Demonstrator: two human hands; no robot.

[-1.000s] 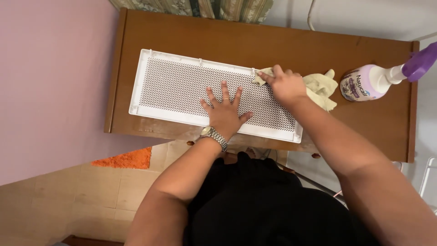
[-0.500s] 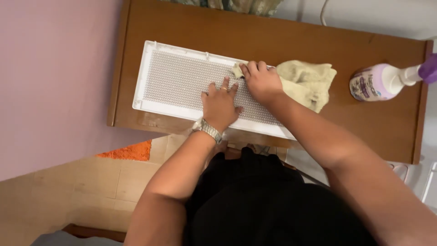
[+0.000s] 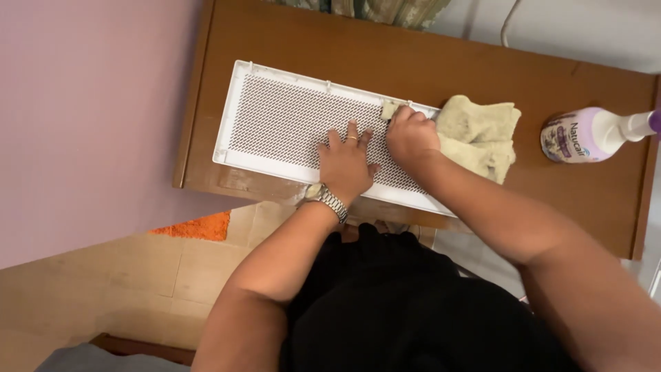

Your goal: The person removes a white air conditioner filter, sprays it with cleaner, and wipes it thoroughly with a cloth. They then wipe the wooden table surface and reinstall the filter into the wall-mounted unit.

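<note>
- A brown wooden table (image 3: pixel 289 41) is seen from above, set against a pink wall (image 3: pixel 82 117), with tiled floor below.
- A white mesh panel (image 3: pixel 275 117) is laid along the table's near edge, from the left corner toward the middle.
- The left hand (image 3: pixel 348 165), fingers spread, is pressed flat on the mesh; a metal wristwatch (image 3: pixel 330 201) is worn.
- The right hand (image 3: pixel 411 136) is closed around a yellowish cloth (image 3: pixel 482 134), held against the panel's far rim.
- A spray bottle (image 3: pixel 592 134) lies near the table's right edge.
</note>
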